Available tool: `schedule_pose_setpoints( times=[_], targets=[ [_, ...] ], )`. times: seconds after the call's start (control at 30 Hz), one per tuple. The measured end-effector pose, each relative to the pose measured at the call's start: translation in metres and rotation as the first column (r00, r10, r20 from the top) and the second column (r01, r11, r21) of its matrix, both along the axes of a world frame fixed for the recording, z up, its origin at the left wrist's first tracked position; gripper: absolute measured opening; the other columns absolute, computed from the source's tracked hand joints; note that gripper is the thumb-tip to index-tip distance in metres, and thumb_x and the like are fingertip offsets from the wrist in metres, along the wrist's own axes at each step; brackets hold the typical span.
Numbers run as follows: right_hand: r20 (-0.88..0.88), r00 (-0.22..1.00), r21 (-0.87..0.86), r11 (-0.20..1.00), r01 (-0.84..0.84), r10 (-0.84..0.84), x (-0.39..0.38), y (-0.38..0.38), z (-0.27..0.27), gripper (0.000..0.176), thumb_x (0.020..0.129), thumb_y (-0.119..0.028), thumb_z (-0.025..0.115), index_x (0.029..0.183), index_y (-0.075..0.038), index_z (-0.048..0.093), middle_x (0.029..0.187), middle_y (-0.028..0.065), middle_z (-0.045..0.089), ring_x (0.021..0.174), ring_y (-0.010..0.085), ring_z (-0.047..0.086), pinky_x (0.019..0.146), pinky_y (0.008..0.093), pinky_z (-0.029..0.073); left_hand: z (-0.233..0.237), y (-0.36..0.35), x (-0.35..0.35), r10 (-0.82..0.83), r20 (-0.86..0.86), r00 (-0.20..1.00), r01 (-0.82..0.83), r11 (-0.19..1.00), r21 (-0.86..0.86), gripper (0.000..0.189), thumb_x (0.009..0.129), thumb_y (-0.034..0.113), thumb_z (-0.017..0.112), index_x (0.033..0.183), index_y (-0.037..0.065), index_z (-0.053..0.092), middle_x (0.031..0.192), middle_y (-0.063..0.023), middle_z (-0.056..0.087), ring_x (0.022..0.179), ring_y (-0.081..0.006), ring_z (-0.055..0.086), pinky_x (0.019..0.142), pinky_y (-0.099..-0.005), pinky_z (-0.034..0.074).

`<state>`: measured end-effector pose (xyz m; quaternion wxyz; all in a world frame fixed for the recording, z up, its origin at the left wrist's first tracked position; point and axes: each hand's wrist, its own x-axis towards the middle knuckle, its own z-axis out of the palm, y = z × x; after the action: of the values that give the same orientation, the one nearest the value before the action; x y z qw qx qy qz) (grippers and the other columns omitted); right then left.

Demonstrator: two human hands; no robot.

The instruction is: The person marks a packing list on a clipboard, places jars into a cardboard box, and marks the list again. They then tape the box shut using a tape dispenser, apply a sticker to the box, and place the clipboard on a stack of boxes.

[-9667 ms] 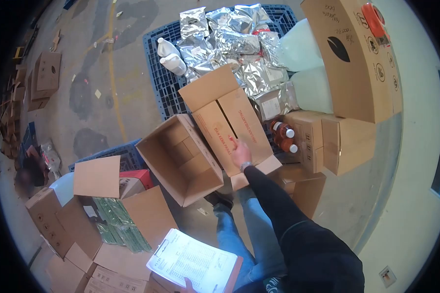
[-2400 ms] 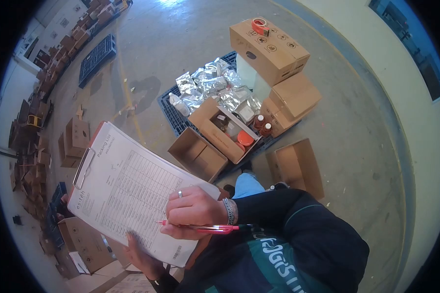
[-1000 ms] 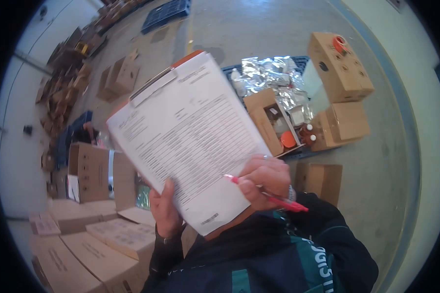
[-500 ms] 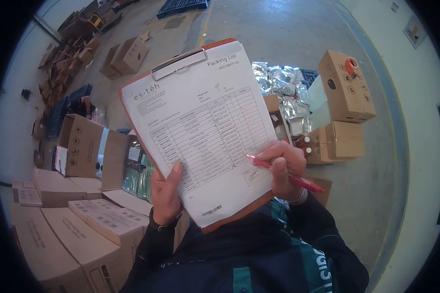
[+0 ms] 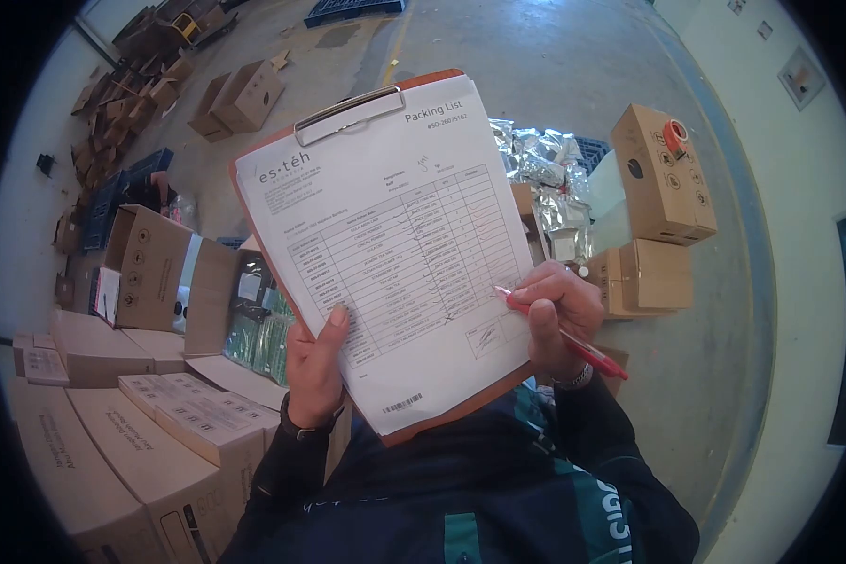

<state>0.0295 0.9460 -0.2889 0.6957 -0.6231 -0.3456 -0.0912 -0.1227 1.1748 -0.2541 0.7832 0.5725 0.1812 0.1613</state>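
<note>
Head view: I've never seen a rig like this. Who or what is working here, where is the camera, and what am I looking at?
There is no robot. A person works with two bare hands, and the one camera is worn on the head, looking forward and down.

The left hand grips a clipboard with its thumb over the paper. The clip holds sheets whose top one is headed "Packing List". The right hand holds a red pen, its tip at the lower right of the sheet.

Beyond the board, silver packs lie on a blue pallet. To the right, a red tape dispenser rests on a tall carton. At lower left are closed cartons. The smaller print is too blurred to read reliably.
</note>
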Motion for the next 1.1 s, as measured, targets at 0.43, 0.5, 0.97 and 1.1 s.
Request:
schedule_pose_setpoints(
  times=[0.43, 0.5, 0.97, 1.1],
  targets=[
    [0.009, 0.999, 0.006, 0.999, 0.046, -0.046, 0.006, -0.001, 0.012, 0.036, 0.098, -0.029, 0.066, 0.077, 0.000, 0.062, 0.074, 0.0097, 0.067, 0.064, 0.0160, 0.062, 0.061, 0.0288, 0.047, 0.009, -0.009, -0.001, -0.020, -0.003, 1.000, 0.020, 0.998, 0.061, 0.038, 0.102, 0.015, 0.056, 0.132, -0.008, 0.055, 0.123, -0.0153, 0.067, 0.106, -0.0170, 0.066, 0.093, -0.0302, 0.051],
    [0.013, 0.999, 0.014, 0.999, 0.041, -0.041, 0.007, 0.000, 0.015, 0.036, 0.099, -0.029, 0.066, 0.078, 0.000, 0.062, 0.074, 0.0096, 0.067, 0.065, 0.0155, 0.062, 0.061, 0.0287, 0.047, 0.008, -0.009, -0.001, -0.033, -0.005, 0.999, 0.033, 0.997, 0.068, 0.038, 0.102, 0.014, 0.056, 0.133, -0.009, 0.055, 0.123, -0.0156, 0.067, 0.107, -0.0172, 0.065, 0.093, -0.0303, 0.051],
    [0.080, 0.995, 0.074, 0.996, 0.055, -0.061, 0.019, 0.007, 0.025, 0.036, 0.099, -0.030, 0.065, 0.079, 0.000, 0.062, 0.074, 0.0092, 0.066, 0.064, 0.0139, 0.059, 0.060, 0.0279, 0.045, 0.013, -0.012, -0.001, -0.079, 0.028, 0.996, 0.077, 0.995, 0.070, 0.036, 0.103, 0.014, 0.055, 0.131, -0.008, 0.057, 0.124, -0.0158, 0.067, 0.109, -0.0184, 0.065, 0.094, -0.0311, 0.051],
    [0.089, 0.995, 0.036, 0.998, 0.051, -0.054, 0.019, 0.008, 0.029, 0.040, 0.101, -0.035, 0.061, 0.082, 0.001, 0.061, 0.076, 0.0114, 0.066, 0.067, 0.0143, 0.060, 0.063, 0.0273, 0.046, 0.013, -0.011, -0.001, -0.082, 0.025, 0.996, 0.081, 0.995, 0.056, 0.036, 0.103, 0.013, 0.054, 0.131, -0.008, 0.057, 0.124, -0.0157, 0.067, 0.109, -0.0185, 0.065, 0.094, -0.0314, 0.051]
  ],
)
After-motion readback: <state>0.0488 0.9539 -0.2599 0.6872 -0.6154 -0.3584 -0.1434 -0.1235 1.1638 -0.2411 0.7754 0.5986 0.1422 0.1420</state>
